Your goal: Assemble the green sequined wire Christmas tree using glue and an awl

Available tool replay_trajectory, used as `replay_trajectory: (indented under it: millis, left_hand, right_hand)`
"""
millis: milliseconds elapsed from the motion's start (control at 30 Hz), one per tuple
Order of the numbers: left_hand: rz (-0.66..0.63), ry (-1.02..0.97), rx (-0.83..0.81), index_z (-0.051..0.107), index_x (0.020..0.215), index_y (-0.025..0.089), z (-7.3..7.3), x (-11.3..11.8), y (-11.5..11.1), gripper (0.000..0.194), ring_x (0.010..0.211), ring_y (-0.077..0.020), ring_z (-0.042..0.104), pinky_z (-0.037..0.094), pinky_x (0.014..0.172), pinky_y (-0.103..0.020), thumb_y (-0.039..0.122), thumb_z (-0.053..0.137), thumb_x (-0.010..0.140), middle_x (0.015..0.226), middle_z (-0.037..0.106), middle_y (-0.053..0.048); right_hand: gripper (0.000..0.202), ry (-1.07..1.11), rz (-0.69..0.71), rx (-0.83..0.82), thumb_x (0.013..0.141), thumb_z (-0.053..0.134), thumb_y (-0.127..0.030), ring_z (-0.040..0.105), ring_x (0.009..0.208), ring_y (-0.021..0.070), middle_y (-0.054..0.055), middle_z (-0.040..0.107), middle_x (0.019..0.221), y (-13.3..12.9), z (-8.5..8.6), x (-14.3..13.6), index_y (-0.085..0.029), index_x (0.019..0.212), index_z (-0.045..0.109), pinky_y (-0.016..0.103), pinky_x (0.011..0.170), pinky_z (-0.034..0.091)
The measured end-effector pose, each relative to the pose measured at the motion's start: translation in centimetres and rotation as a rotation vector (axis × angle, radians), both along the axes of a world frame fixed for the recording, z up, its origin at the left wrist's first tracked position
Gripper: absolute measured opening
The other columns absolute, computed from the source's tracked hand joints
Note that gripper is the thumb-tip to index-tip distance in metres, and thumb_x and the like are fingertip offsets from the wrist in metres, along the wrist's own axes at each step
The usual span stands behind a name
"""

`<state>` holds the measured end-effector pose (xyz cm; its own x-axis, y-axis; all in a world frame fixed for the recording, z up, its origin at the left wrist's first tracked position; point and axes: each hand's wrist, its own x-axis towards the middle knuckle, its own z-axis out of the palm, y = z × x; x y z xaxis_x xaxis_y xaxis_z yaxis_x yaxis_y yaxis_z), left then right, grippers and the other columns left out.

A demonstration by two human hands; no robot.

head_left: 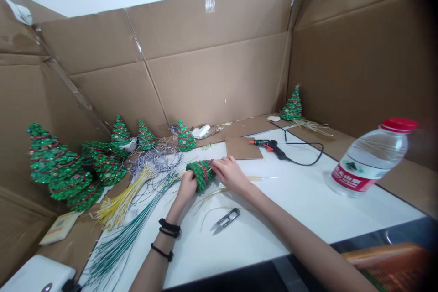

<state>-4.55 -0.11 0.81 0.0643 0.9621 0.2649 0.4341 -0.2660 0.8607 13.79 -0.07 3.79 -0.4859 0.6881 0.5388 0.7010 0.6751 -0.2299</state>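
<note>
A small green Christmas tree ornament point(202, 174) with red trim lies on its side between my hands, above the white board point(260, 232). My left hand point(188, 185) is closed on its wide base, fingers partly hidden inside. At its narrower right end, the fingers of my right hand point(230, 173) pinch the tree; whether they also hold a strand is too small to tell. An awl with a wooden handle point(253, 178) lies just beyond my right hand. Thread snips point(226, 220) rest on the board below, beside a loose pale strand.
Yellow strands point(125, 200) and green strands point(130, 232) lie at left, near tangled purple cord point(155, 157). More decorated trees point(56, 164) stand along the left and back. A glue gun point(268, 147) with a black cable lies behind; a water bottle point(367, 164) stands right. Cardboard walls point(219, 73) enclose the table.
</note>
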Motion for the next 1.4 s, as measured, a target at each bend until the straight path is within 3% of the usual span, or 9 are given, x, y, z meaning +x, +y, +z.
replay_trajectory:
  millis: [433,633,833,933,1067,1133,1267,1400]
  left_hand:
    - [0.014,0.052,0.041,0.067,0.068,0.011,0.0,-0.1,-0.2,0.022,0.064,-0.0185,0.055,0.043,0.063,-0.028,0.012,0.045,0.065,0.065,0.066,-0.003]
    - [-0.066,-0.042,-0.052,0.069,0.077,0.011,0.2,-0.3,-0.1,0.022,0.067,-0.0193,0.058,0.046,0.067,-0.029,0.016,0.051,0.066,0.072,0.068,-0.004]
    - [-0.007,-0.132,-0.075,0.068,0.071,0.012,0.6,0.1,-0.2,0.02,0.065,-0.0182,0.058,0.046,0.066,-0.028,0.016,0.05,0.062,0.068,0.068,-0.003]
    - [0.013,-0.12,-0.059,0.068,0.067,0.012,0.4,0.1,-0.1,0.02,0.064,-0.0184,0.057,0.046,0.065,-0.028,0.014,0.049,0.061,0.064,0.067,-0.002]
    - [0.016,-0.097,-0.037,0.068,0.071,0.012,0.1,-0.1,0.0,0.02,0.065,-0.0188,0.058,0.046,0.065,-0.029,0.014,0.05,0.062,0.066,0.068,-0.002]
    - [0.009,-0.069,-0.008,0.068,0.075,0.011,0.1,0.0,0.0,0.022,0.067,-0.0195,0.059,0.046,0.067,-0.029,0.013,0.049,0.063,0.071,0.069,-0.004]
    - [-0.037,-0.024,0.022,0.067,0.085,0.012,0.1,-0.1,0.0,0.027,0.078,-0.0215,0.06,0.047,0.075,-0.031,0.012,0.048,0.066,0.083,0.07,-0.006]
    - [-0.04,-0.028,-0.008,0.067,0.089,0.011,-0.1,-0.3,0.1,0.028,0.083,-0.0224,0.06,0.046,0.081,-0.033,0.011,0.049,0.067,0.087,0.07,-0.007]
  right_hand:
    - [0.018,-0.006,0.038,-0.007,0.093,0.04,-0.018,0.052,0.074,0.0176,0.003,0.065,0.075,-0.1,-0.8,-0.7,-0.019,0.082,0.054,0.028,0.071,0.027]
    - [0.014,0.194,0.041,-0.127,0.092,0.044,-0.026,0.055,0.077,0.0165,0.001,0.064,0.078,0.1,-0.6,-0.5,-0.02,0.081,0.051,0.027,0.074,0.03]
    - [0.011,0.319,0.078,-0.176,0.091,0.044,-0.02,0.055,0.071,0.0152,0.0,0.062,0.075,0.3,-1.2,-0.9,-0.02,0.081,0.048,0.026,0.071,0.032]
    - [0.015,0.279,0.095,-0.117,0.092,0.041,-0.017,0.054,0.07,0.0152,0.001,0.061,0.075,0.5,-1.6,-1.0,-0.02,0.079,0.048,0.025,0.069,0.032]
    - [0.021,0.065,0.104,0.078,0.091,0.038,-0.011,0.052,0.073,0.0168,0.003,0.06,0.075,0.7,-1.8,-0.7,-0.019,0.077,0.052,0.028,0.07,0.03]
    - [0.019,0.035,0.097,0.116,0.092,0.04,-0.015,0.053,0.075,0.0171,0.003,0.061,0.076,0.7,-1.7,-0.6,-0.019,0.079,0.053,0.028,0.071,0.029]
    - [0.024,0.208,-0.002,-0.027,0.093,0.043,-0.034,0.053,0.066,0.0145,0.0,0.061,0.07,0.4,-1.4,-0.8,-0.019,0.075,0.05,0.026,0.069,0.03]
    - [0.03,0.281,-0.039,-0.125,0.093,0.04,-0.032,0.05,0.056,0.0138,-0.002,0.057,0.059,0.4,-1.4,-1.1,-0.02,0.066,0.047,0.024,0.06,0.029]
